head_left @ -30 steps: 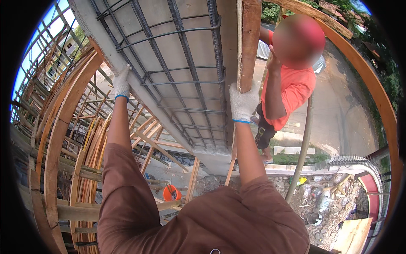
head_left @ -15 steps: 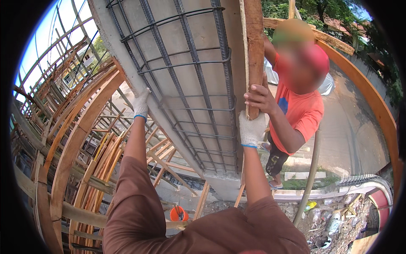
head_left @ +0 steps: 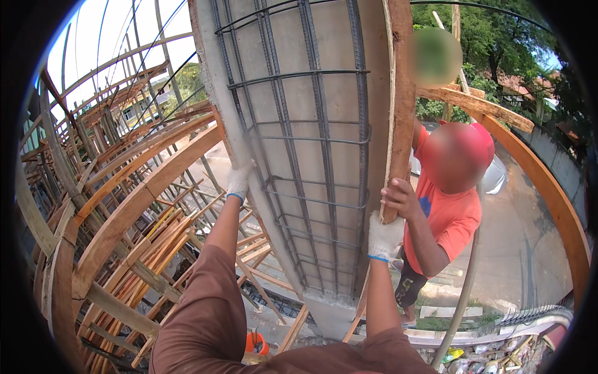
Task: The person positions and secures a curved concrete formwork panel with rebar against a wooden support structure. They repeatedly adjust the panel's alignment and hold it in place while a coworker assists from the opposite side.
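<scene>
Left hand (head_left: 238,179) at formwork panel (head_left: 221,100), grip unclear; right hand (head_left: 385,237) clutching timber batten (head_left: 402,100). Steadying step imo, next calls for firm hold.

upright grey panel (head_left: 342,103), brown timber (head_left: 402,93) along right edge

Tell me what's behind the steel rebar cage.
Behind the steel rebar cage, a smooth grey panel shows through the gaps between the bars. The strips of panel directly behind the bars are covered, and whatever lies beyond the panel is hidden by it.
</scene>
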`<move>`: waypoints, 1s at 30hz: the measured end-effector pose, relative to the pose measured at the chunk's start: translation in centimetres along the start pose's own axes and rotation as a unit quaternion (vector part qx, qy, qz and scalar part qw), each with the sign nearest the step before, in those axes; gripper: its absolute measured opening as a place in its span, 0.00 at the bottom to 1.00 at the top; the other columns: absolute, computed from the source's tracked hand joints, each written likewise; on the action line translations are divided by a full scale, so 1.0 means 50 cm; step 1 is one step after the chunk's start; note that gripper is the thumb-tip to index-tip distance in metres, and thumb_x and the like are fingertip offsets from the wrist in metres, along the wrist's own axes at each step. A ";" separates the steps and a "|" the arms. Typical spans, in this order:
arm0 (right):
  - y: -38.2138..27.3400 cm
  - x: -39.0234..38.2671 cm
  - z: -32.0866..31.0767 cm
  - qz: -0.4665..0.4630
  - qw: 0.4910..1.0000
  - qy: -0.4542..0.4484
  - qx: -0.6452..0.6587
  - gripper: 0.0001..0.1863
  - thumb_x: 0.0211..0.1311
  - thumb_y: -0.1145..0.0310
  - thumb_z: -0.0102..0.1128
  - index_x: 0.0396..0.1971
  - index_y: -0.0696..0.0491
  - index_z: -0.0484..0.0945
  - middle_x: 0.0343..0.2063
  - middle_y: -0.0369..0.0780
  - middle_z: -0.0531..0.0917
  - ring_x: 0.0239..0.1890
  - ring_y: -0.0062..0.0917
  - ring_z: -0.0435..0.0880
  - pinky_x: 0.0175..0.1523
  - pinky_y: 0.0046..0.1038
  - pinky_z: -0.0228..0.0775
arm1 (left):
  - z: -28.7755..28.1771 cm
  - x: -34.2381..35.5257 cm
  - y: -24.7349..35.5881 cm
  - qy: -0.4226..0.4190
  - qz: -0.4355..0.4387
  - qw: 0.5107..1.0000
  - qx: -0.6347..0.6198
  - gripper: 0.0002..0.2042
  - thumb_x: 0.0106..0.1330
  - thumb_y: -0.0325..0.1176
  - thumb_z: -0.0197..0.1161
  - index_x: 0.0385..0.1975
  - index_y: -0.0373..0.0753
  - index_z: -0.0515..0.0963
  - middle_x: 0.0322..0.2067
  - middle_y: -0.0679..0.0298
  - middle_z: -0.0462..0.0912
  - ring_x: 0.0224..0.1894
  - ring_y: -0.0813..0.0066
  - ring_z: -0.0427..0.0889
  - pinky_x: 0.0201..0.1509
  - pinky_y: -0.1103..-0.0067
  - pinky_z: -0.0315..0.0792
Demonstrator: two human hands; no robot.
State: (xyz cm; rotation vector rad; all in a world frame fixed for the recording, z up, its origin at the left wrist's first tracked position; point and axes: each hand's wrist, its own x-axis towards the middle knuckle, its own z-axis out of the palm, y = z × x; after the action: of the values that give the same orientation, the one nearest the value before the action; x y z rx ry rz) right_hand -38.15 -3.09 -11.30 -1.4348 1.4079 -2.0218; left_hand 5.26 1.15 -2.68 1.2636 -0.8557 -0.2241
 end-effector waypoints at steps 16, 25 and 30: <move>-0.004 -0.006 0.001 0.022 1.000 0.011 -0.017 0.18 0.45 0.63 0.70 0.32 0.59 0.79 0.27 0.48 0.84 0.31 0.43 0.85 0.35 0.39 0.73 | 0.004 -0.006 0.006 0.011 -0.003 1.000 -0.017 0.19 0.57 0.40 0.72 0.44 0.35 0.81 0.35 0.65 0.85 0.36 0.76 0.82 0.41 0.77 0.76; -0.052 -0.010 -0.022 0.022 0.998 0.017 -0.051 0.19 0.46 0.62 0.71 0.33 0.60 0.79 0.28 0.51 0.83 0.32 0.46 0.85 0.37 0.40 0.74 | 0.008 -0.004 0.004 0.016 -0.014 0.999 -0.025 0.19 0.56 0.38 0.73 0.44 0.34 0.81 0.35 0.63 0.85 0.35 0.75 0.83 0.40 0.77 0.77; -0.036 -0.013 -0.016 0.003 0.999 0.026 -0.033 0.21 0.45 0.62 0.72 0.34 0.62 0.78 0.28 0.51 0.84 0.33 0.45 0.85 0.38 0.39 0.74 | 0.009 -0.010 0.019 0.005 -0.023 0.999 -0.025 0.19 0.57 0.38 0.73 0.44 0.33 0.81 0.37 0.62 0.85 0.37 0.75 0.83 0.42 0.77 0.77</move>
State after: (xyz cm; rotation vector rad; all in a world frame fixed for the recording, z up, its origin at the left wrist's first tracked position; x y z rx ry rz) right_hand -38.05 -1.36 -10.20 -1.4113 1.5126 -2.0406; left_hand 4.35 1.44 -2.04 1.2371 -0.8070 -0.2745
